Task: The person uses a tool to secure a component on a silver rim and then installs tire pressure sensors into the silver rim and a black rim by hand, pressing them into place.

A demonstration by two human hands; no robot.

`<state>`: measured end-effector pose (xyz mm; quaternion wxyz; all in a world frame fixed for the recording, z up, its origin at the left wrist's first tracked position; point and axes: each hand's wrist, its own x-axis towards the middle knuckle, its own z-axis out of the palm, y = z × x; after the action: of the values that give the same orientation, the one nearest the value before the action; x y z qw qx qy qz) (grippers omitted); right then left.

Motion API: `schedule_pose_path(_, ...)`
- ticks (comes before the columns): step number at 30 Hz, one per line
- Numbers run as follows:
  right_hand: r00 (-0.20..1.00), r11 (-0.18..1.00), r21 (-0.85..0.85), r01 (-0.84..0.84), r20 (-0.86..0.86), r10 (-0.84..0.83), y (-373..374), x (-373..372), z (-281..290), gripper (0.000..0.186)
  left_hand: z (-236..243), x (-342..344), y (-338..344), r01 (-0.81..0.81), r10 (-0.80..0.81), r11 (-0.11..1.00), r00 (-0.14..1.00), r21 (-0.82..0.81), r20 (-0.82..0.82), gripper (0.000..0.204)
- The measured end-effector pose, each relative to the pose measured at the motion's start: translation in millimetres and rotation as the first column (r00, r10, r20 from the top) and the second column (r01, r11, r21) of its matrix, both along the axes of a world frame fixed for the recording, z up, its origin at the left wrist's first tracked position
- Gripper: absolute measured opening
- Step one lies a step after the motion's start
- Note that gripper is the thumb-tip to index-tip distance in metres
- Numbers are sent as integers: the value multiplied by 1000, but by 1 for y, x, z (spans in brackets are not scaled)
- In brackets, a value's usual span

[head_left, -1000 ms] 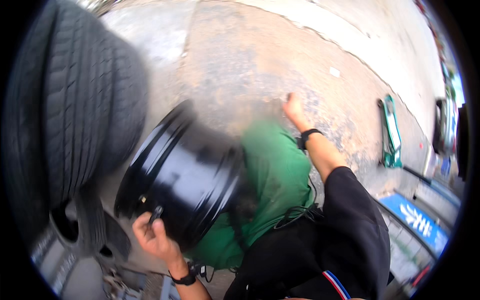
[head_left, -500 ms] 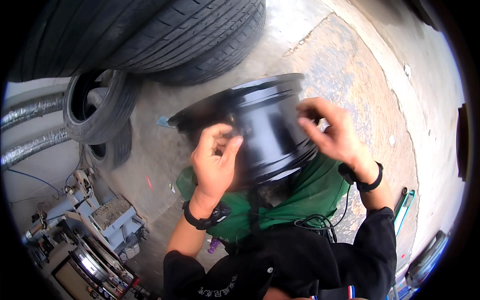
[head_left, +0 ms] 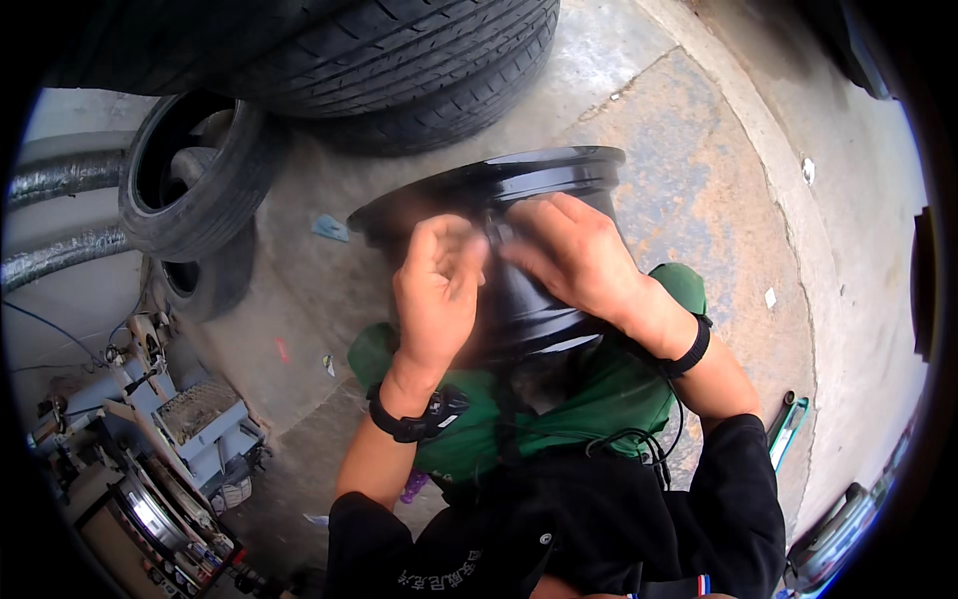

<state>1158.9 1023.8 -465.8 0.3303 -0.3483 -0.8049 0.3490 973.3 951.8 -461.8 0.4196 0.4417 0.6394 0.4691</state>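
A glossy black wheel rim [head_left: 544, 185] stands between my knees, its wide flange on the far side. My left hand [head_left: 437, 290] is over the rim's left part, with thumb and fingers curled together in a pinch. From the right, my right hand [head_left: 584, 255] reaches across the barrel, its thumb and fingertips closed close to my left fingertips. A small dark thing shows between the two sets of fingertips, too blurred to name. Both hands hide much of the rim's middle.
Large tires [head_left: 419, 70] are stacked at the far left, with a smaller tire [head_left: 190, 180] leaning beside them. Grey machinery [head_left: 200, 429] stands at lower left. A blue scrap [head_left: 330, 228] lies on the concrete floor [head_left: 289, 290]. A teal-edged tool [head_left: 789, 434] lies at right.
My right hand has moved left, from the rim's right side to my left fingertips. My left hand has risen slightly. The whole view has shifted a little.
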Motion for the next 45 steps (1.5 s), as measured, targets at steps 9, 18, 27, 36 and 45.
schedule_pose_path(9, 999, 999, 6, 47, -25, -47, -5, -5, -2, 30, -2, -10, -2, 99, -89, 995, 961, 22, -260, 25)
schedule_pose_path(18, 990, 990, 15, 139, -32, -139, -10, -12, -6, 31, -11, -6, -4, 28, -5, 994, 976, 104, -217, 23)
schedule_pose_path(27, 953, 924, 309, 227, 125, -276, 3, -4, -8, 70, -18, -2, -3, -10, 51, 986, 968, 166, -245, 24)
schedule_pose_path(36, 961, 961, 259, -101, 274, 27, 34, -3, 5, 101, -21, -6, -3, -60, 98, 987, 959, 149, -264, 28)
schedule_pose_path(45, 945, 979, 143, -145, 315, 93, 39, -4, 7, 97, -23, -8, -6, -5, 42, 992, 958, 128, -285, 24)
